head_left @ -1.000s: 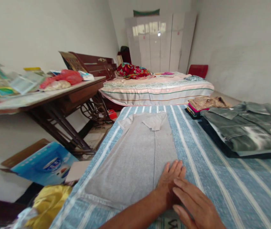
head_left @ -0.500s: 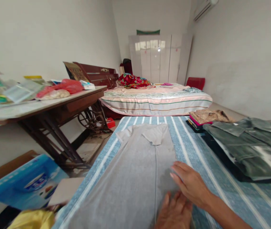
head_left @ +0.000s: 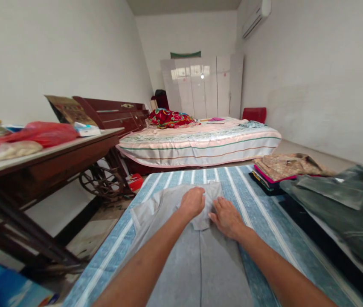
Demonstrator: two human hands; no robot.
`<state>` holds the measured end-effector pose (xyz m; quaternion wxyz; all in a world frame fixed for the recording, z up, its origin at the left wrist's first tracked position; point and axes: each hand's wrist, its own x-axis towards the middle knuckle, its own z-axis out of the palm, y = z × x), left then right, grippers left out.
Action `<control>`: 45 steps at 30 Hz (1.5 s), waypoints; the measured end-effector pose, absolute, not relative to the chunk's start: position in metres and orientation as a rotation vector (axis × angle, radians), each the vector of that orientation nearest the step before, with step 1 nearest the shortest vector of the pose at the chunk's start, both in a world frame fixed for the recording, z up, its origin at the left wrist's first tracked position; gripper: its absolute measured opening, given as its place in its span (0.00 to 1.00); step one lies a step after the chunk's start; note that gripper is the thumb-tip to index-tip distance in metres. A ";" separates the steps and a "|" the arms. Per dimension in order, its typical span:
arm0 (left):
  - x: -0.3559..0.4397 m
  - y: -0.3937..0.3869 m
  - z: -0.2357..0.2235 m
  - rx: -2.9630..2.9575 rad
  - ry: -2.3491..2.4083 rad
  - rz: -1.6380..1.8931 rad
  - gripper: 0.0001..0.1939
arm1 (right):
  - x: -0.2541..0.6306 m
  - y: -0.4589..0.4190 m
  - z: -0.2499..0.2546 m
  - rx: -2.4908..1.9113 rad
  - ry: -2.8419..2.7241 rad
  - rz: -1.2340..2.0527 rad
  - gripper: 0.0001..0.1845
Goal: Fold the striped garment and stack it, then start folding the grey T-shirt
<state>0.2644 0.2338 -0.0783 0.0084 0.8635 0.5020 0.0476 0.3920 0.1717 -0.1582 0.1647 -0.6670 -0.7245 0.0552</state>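
Observation:
A grey short-sleeved shirt [head_left: 178, 264] lies lengthwise on a blue-and-white striped bed cover, with one side folded over and its sleeve [head_left: 202, 221] lying on top. My left hand [head_left: 193, 202] is at the upper part of the shirt, left of that sleeve, its fingers curled down and closed on the fabric. Along the folded right edge, beside the sleeve, rests my right hand [head_left: 227, 218]; its fingers are extended and lie over the cloth. The far sleeve on the left spreads outward.
The striped cover [head_left: 264, 238] lies under everything. To the right are a green denim jacket [head_left: 335, 200] and a stack of folded clothes [head_left: 283, 168]. A sewing-machine table [head_left: 104, 138] stands left, a blue box [head_left: 8, 285] below it. Farther back is another bed [head_left: 200, 149].
Both hands have moved from the shirt's lower right side up to its sleeve end. My left hand has closed on the fabric. The view has shifted, bringing the left table closer.

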 end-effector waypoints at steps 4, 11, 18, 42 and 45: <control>0.307 0.297 -0.103 2.610 1.698 0.097 0.14 | 0.396 0.184 -0.170 -1.960 -2.048 0.252 0.38; 0.335 0.347 -0.137 2.484 1.773 0.047 0.11 | 0.398 0.184 -0.178 -1.957 -2.018 0.302 0.42; 0.331 0.354 -0.146 2.560 1.759 0.117 0.11 | 0.397 0.186 -0.175 -1.960 -2.002 0.355 0.42; 0.342 0.334 -0.160 3.032 1.141 0.083 0.13 | 0.398 0.185 -0.176 -1.975 -2.021 0.357 0.43; 0.343 0.332 -0.161 3.011 1.161 0.066 0.14 | 0.398 0.185 -0.177 -1.990 -2.031 0.352 0.43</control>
